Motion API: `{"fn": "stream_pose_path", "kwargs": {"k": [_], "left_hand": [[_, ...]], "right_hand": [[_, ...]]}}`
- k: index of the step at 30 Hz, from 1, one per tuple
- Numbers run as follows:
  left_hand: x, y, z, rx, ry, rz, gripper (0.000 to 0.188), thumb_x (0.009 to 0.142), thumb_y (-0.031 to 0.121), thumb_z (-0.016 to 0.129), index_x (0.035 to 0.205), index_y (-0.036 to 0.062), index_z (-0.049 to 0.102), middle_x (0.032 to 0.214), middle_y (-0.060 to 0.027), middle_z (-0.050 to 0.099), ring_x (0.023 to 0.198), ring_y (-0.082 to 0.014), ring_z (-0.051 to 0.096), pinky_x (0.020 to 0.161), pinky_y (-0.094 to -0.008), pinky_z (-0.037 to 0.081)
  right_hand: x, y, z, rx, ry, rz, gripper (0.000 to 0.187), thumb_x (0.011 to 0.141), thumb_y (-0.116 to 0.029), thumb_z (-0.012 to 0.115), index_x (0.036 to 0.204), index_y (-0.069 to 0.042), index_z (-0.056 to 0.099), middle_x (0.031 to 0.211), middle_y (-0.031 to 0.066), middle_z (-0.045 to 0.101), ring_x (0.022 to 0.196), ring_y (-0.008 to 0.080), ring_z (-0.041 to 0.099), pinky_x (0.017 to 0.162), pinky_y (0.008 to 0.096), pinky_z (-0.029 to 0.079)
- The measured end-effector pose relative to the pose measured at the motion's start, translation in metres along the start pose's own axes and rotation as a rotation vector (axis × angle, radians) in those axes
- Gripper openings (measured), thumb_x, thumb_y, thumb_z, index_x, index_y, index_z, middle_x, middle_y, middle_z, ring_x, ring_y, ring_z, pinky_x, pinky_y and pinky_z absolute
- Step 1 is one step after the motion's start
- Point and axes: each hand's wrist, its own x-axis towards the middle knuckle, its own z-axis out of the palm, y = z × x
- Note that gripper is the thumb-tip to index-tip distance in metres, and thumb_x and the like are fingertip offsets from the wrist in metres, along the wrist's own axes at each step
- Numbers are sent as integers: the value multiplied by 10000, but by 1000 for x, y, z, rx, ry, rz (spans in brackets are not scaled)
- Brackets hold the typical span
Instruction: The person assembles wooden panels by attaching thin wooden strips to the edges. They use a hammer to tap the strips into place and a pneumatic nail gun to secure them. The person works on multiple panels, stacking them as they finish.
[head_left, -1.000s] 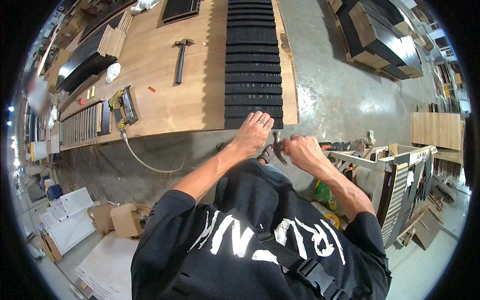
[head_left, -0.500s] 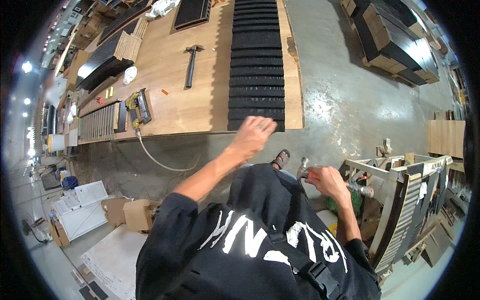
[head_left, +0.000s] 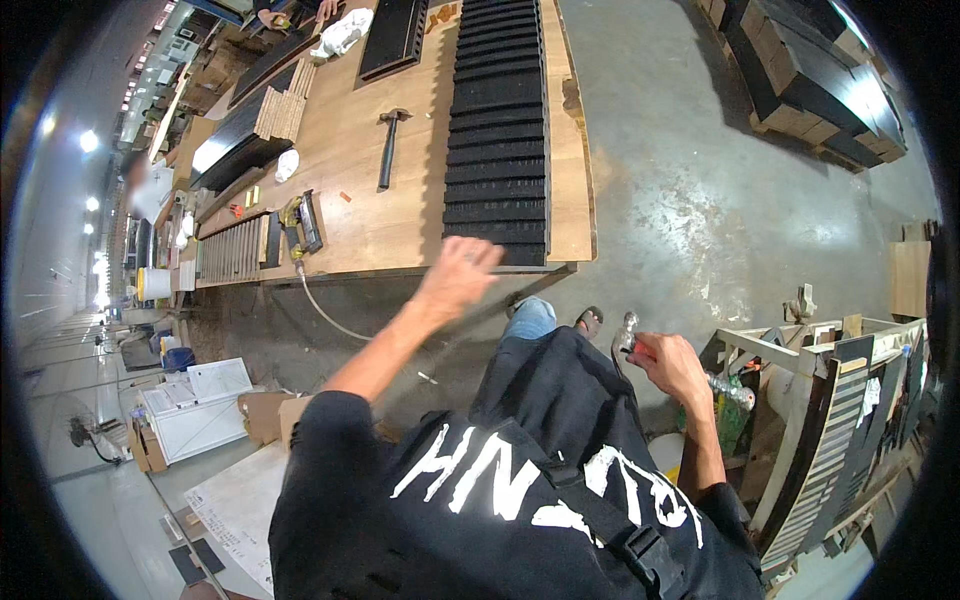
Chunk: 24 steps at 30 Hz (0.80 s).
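Observation:
A long black slatted panel [head_left: 497, 150] lies along the right part of the wooden table [head_left: 350, 225]. At its near left corner is my left hand [head_left: 460, 275], fingers curled together and pointing right; whatever lies under the fingertips is hidden. My right hand [head_left: 672, 366] grips a claw hammer [head_left: 628, 335] with a red part on its handle, held off the table to the right of my legs. The handle's end sticks out beyond my wrist. A second claw hammer [head_left: 388, 150] with a dark handle lies on the table, left of the panel.
A yellow-black nail gun [head_left: 302, 222] with a hose [head_left: 335, 325] lies at the table's near edge. Stacked black boards [head_left: 245, 145] stand on the left. Another person's hand [head_left: 327, 9] shows at the far end. A white rack [head_left: 790, 350] stands at right, board stacks [head_left: 800, 80] beyond.
The view has shifted, showing more of the panel's right side. My left hand sits further left, at the panel's near corner. The right hand keeps its grip on the hammer.

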Motion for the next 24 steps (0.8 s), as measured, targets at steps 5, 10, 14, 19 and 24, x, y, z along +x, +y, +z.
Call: {"fn": "stream_pose_path", "kwargs": {"k": [5, 10, 14, 19, 24], "left_hand": [[52, 51, 15, -110, 155, -34, 307, 886, 251, 701, 1060, 13, 618, 1021, -114, 593, 996, -275, 565, 852, -397, 454], [62, 42, 11, -149, 58, 41, 267, 885, 189, 710, 1069, 18, 617, 973, -121, 583, 920, -285, 557, 801, -398, 446], [68, 34, -1, -176, -86, 55, 233, 915, 195, 668, 1069, 22, 641, 950, -118, 598, 902, -291, 581, 799, -391, 467], [128, -2, -41, -404, -257, -60, 254, 970, 297, 601, 950, 99, 760, 968, -124, 731, 892, -318, 692, 809, -437, 549], [291, -158, -28, -394, 311, -236, 380, 962, 369, 630, 1040, 9, 728, 1086, -178, 709, 1005, -369, 671, 890, -435, 539]], "right_hand": [[6, -7, -14, 39, 12, -45, 250, 861, -226, 750, 969, -12, 682, 897, 207, 703, 849, 429, 663, 737, 483, 499], [5, 3, -33, 76, 40, -33, 227, 865, -223, 746, 946, -20, 683, 877, 195, 703, 836, 427, 666, 723, 490, 507], [11, 12, -55, 73, 62, 39, 262, 874, -243, 750, 985, -14, 689, 894, 217, 699, 848, 428, 672, 716, 488, 499], [46, 30, -103, 178, 18, 174, 413, 863, -266, 781, 1147, 10, 664, 932, 262, 701, 917, 437, 683, 772, 465, 521], [126, 47, -181, 173, 90, 84, 450, 831, -160, 782, 1220, 2, 625, 756, 208, 624, 665, 303, 617, 677, 393, 504]]}}
